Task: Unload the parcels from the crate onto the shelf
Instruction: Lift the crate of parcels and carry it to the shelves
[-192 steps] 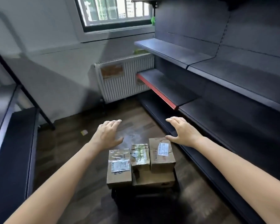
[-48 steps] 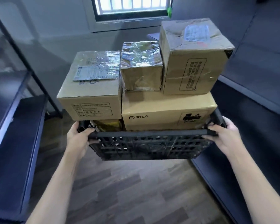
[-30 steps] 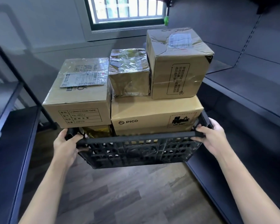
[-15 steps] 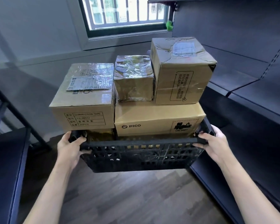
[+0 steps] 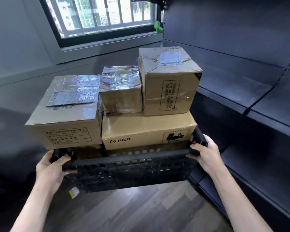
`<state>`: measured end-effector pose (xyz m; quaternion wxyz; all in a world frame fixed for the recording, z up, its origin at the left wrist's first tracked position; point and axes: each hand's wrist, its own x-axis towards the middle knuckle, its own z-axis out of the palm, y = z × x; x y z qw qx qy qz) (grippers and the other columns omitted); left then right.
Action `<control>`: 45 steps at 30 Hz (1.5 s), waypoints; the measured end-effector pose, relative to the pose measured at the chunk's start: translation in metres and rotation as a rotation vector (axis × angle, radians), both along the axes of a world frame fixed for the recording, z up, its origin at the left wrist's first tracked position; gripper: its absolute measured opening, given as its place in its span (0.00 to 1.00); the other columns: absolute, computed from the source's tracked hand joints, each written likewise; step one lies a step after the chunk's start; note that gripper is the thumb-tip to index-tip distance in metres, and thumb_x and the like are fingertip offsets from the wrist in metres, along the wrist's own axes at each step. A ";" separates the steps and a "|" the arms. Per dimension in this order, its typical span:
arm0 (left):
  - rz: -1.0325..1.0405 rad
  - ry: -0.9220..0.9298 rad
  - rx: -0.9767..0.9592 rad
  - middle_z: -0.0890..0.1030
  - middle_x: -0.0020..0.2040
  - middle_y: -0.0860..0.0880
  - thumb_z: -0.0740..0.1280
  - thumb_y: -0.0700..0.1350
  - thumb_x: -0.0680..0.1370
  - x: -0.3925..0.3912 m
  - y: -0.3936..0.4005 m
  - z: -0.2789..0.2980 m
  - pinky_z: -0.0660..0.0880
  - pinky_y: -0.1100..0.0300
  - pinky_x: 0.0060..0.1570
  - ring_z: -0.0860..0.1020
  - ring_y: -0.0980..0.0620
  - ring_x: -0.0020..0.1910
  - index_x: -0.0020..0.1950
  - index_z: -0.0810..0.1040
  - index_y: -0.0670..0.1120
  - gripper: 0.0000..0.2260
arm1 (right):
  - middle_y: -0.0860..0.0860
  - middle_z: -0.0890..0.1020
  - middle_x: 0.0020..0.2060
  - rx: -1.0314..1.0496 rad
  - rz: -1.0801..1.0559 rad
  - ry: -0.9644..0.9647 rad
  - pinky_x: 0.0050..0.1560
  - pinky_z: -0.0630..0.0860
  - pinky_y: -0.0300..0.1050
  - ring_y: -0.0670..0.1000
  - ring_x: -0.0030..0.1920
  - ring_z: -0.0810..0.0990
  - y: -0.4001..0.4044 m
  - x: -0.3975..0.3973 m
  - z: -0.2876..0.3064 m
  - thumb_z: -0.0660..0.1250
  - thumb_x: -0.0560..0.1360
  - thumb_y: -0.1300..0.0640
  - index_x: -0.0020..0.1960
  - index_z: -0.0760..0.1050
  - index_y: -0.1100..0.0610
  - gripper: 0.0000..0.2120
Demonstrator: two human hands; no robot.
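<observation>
The shelf unit at your right carries no parcel on any level visible; nothing is unloaded yet. The black plastic crate is off the floor, carried in front of you beside that shelf. All visible parcels remain in it: the flat PICO carton, the correction-tape carton beside it, the tall creased carton and the small tape-wrapped box, both stacked on the PICO carton. Your left hand grips the near left corner of the rim; your right hand grips the near right corner. Every transfer is outstanding.
</observation>
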<state>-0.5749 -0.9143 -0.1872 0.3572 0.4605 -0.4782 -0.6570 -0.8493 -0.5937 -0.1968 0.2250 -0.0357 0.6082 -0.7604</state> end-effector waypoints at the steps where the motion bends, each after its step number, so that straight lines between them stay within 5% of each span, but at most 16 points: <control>1: -0.014 -0.002 -0.007 0.71 0.68 0.35 0.62 0.27 0.75 -0.009 -0.009 0.001 0.79 0.48 0.24 0.78 0.40 0.52 0.71 0.64 0.38 0.25 | 0.50 0.78 0.38 -0.009 -0.017 -0.014 0.35 0.79 0.50 0.51 0.39 0.79 -0.008 -0.005 -0.002 0.59 0.71 0.75 0.55 0.72 0.56 0.20; 5: -0.063 -0.007 -0.016 0.72 0.66 0.34 0.62 0.27 0.75 -0.044 -0.045 0.002 0.79 0.47 0.24 0.76 0.43 0.46 0.70 0.65 0.38 0.23 | 0.53 0.74 0.39 -0.034 -0.084 -0.051 0.41 0.77 0.55 0.53 0.40 0.78 -0.035 -0.025 -0.006 0.60 0.70 0.76 0.56 0.72 0.55 0.21; 13: -0.249 0.032 -0.001 0.77 0.52 0.43 0.59 0.26 0.76 -0.127 -0.142 -0.017 0.79 0.48 0.24 0.80 0.49 0.38 0.68 0.67 0.40 0.22 | 0.52 0.77 0.38 -0.019 -0.307 -0.054 0.32 0.79 0.50 0.47 0.36 0.80 -0.091 -0.047 -0.016 0.60 0.70 0.76 0.52 0.74 0.52 0.21; 19: -0.560 -0.003 -0.059 0.81 0.30 0.50 0.59 0.27 0.75 -0.193 -0.217 -0.015 0.78 0.55 0.21 0.80 0.54 0.26 0.41 0.75 0.47 0.15 | 0.54 0.77 0.42 0.022 -0.569 -0.084 0.29 0.80 0.45 0.55 0.42 0.78 -0.134 -0.025 -0.023 0.61 0.71 0.75 0.60 0.71 0.55 0.22; 22: -0.647 -0.030 -0.064 0.79 0.38 0.44 0.61 0.28 0.74 -0.219 -0.237 -0.010 0.78 0.55 0.22 0.80 0.47 0.29 0.43 0.75 0.44 0.12 | 0.53 0.78 0.42 0.000 -0.673 -0.100 0.26 0.79 0.44 0.54 0.39 0.78 -0.144 -0.008 -0.025 0.61 0.71 0.75 0.57 0.72 0.53 0.22; 26: -0.721 -0.042 -0.081 0.80 0.32 0.49 0.63 0.28 0.73 -0.246 -0.241 -0.014 0.78 0.54 0.20 0.79 0.53 0.23 0.39 0.75 0.47 0.14 | 0.52 0.76 0.38 0.005 -0.771 -0.111 0.27 0.79 0.45 0.53 0.36 0.77 -0.146 0.020 -0.033 0.61 0.71 0.75 0.48 0.76 0.50 0.20; 31: -0.823 -0.070 -0.064 0.76 0.41 0.47 0.62 0.27 0.75 -0.266 -0.229 -0.032 0.78 0.53 0.21 0.79 0.54 0.24 0.42 0.75 0.47 0.14 | 0.52 0.75 0.38 0.050 -0.878 -0.129 0.27 0.78 0.45 0.53 0.37 0.76 -0.134 0.051 -0.041 0.61 0.71 0.75 0.47 0.76 0.50 0.20; 37: -0.944 -0.091 -0.051 0.76 0.46 0.45 0.62 0.27 0.75 -0.286 -0.205 -0.064 0.79 0.54 0.23 0.77 0.45 0.36 0.51 0.75 0.44 0.13 | 0.51 0.75 0.39 0.019 -0.966 -0.187 0.35 0.74 0.50 0.51 0.39 0.75 -0.113 0.077 -0.061 0.61 0.72 0.75 0.56 0.74 0.54 0.20; 45: -0.993 -0.174 -0.038 0.81 0.43 0.50 0.63 0.26 0.73 -0.321 -0.174 -0.139 0.80 0.53 0.28 0.81 0.51 0.33 0.48 0.79 0.50 0.19 | 0.51 0.81 0.48 -0.003 -1.085 -0.288 0.42 0.79 0.48 0.50 0.46 0.82 -0.089 0.087 -0.139 0.62 0.72 0.75 0.63 0.72 0.53 0.25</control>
